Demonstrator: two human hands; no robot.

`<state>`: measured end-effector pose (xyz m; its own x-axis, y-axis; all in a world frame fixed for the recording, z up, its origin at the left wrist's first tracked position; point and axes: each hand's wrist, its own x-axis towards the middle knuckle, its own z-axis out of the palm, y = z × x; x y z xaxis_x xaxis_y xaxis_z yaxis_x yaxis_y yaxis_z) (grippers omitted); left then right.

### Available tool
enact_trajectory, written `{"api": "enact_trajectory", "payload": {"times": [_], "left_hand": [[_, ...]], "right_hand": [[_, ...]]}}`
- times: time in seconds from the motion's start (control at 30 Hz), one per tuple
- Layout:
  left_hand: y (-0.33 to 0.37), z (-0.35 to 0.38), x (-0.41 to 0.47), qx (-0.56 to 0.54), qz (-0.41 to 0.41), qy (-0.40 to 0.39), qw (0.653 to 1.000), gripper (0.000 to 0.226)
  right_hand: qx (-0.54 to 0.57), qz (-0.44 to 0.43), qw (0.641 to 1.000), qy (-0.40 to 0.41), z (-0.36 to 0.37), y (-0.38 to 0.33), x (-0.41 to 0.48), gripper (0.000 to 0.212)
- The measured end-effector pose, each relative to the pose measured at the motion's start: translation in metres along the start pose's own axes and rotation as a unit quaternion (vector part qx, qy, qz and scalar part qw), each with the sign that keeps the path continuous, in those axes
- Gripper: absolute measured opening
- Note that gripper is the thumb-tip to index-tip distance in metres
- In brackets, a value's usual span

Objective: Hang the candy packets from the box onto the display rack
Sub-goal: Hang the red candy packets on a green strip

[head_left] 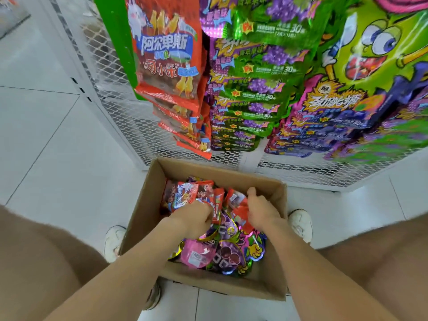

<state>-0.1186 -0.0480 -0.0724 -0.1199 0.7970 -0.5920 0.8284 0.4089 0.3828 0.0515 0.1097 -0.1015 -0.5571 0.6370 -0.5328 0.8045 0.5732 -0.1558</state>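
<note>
Down in the box (266, 283), left hand (196, 218) and right hand (261, 210), each grip clenched on red candy packets (239, 213).

Both hands (196, 216) in box (143, 212), grasping candy packets (238, 212)

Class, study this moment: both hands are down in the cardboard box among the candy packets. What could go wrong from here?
1. Both hands, left hand and right hand, dig into one tangled pile of red packets; lifting one may drag out others and spill them.
2. The red column on the rack already looks crowded, so adding more could knock packets off.
</note>
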Motion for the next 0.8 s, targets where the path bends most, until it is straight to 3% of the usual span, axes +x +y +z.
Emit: {"api": "enact_trajectory", "payload": {"times": [0.1,0.2,0.33,0.37,0.47,0.57,0.63,0.73,0.8], "left_hand": [[0.005,-0.005,-0.001,0.000,0.007,0.043,0.999,0.020],[0.010,-0.016,-0.008,-0.053,0.026,0.094,0.994,0.058],[0.025,-0.039,-0.033,-0.154,0.048,0.149,0.976,0.092],[0.030,-0.046,-0.042,-0.151,0.046,0.171,0.973,0.086],[0.035,-0.069,-0.061,-0.150,0.030,0.253,0.955,0.035],[0.034,-0.102,-0.088,-0.152,0.029,0.329,0.932,0.029],[0.036,-0.127,-0.111,-0.192,0.061,0.354,0.913,0.030],[0.041,-0.168,-0.144,-0.259,0.099,0.373,0.886,0.024],[0.048,-0.191,-0.162,-0.307,0.129,0.391,0.858,0.017]], "right_hand": [[0.064,-0.061,0.996,0.017,-0.017,-0.016,-0.009,0.046],[0.153,-0.101,0.980,0.075,-0.046,-0.041,-0.021,0.019],[0.388,-0.061,0.916,0.076,-0.087,-0.070,-0.051,0.013],[0.457,-0.037,0.886,0.065,-0.098,-0.076,-0.062,0.012],[0.565,-0.020,0.823,0.049,-0.135,-0.090,-0.097,0.004],[0.518,-0.109,0.847,0.040,-0.168,-0.094,-0.126,0.018],[0.428,-0.194,0.880,0.067,-0.186,-0.095,-0.142,0.016],[0.283,-0.262,0.905,0.177,-0.213,-0.100,-0.159,0.017],[0.215,-0.300,0.890,0.268,-0.233,-0.106,-0.170,0.013]]}}
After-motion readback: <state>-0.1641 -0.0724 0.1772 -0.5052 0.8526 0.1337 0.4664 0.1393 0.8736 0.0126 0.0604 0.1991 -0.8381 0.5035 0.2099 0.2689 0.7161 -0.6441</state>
